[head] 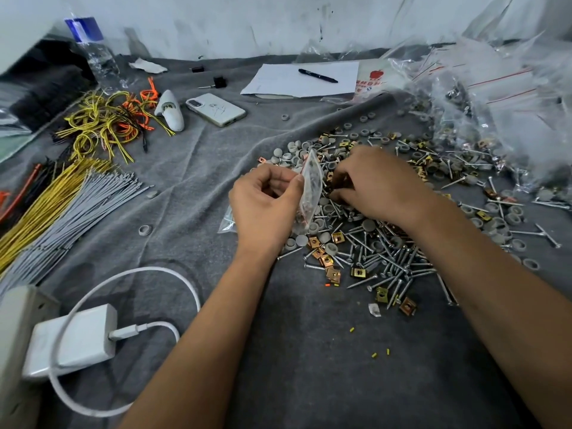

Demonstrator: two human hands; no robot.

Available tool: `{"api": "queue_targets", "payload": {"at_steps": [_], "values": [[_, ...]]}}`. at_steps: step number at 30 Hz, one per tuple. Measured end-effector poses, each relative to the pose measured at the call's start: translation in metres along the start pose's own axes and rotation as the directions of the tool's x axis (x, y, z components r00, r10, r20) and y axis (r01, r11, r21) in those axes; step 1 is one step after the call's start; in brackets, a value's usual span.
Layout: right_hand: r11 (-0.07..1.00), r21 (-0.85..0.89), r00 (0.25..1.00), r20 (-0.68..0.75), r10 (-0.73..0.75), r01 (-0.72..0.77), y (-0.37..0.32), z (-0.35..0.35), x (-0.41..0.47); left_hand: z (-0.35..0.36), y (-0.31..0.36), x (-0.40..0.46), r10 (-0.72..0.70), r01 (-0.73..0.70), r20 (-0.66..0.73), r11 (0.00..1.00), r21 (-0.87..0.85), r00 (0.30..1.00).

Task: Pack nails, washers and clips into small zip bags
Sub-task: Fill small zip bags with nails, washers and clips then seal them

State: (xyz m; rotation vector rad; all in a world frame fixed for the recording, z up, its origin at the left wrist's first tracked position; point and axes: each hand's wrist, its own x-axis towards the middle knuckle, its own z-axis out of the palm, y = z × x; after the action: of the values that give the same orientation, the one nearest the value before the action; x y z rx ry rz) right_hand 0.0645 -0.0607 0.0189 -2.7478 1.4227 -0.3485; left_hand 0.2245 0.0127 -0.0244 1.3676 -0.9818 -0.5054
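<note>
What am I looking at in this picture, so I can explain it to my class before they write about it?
There is no machine here. One camera on a person's head looks down at their two bare hands over a grey felt cloth. The left hand pinches a small clear zip bag with a red seal strip, held upright. The right hand reaches into a loose pile of silver nails, grey round washers and brass square clips; what its fingers hold is hidden. Further off lie a white phone, a black pen on white paper, bundles of yellow and grey cable ties and a white charger.
</note>
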Motion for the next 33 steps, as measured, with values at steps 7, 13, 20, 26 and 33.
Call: {"api": "queue_targets", "payload": {"at_steps": [7,13,20,26,33], "values": [[0.989,0.146,1.0,0.01,0.012,-0.013,0.001,0.001,0.001,0.0,0.002,0.0,-0.014,0.013,-0.012,1.0,-0.007,1.0],[0.815,0.576,0.973,-0.217,0.079,0.062,0.019,0.007,-0.029,0.001,0.004,-0.002,0.023,-0.024,0.022,0.999,0.025,0.999],[0.657,0.733,0.96,-0.277,0.049,0.178,0.017,0.015,-0.04,0.003,0.003,-0.003,0.022,-0.023,0.03,0.999,0.029,0.999],[0.741,0.653,0.966,-0.258,0.024,0.156,0.018,0.016,-0.041,0.003,0.002,-0.002,0.027,-0.028,0.026,0.999,0.024,0.999],[0.728,0.628,0.913,-0.407,0.007,0.274,0.006,0.013,-0.043,0.007,0.005,-0.007,0.064,-0.068,0.088,0.997,0.042,0.994]]}}
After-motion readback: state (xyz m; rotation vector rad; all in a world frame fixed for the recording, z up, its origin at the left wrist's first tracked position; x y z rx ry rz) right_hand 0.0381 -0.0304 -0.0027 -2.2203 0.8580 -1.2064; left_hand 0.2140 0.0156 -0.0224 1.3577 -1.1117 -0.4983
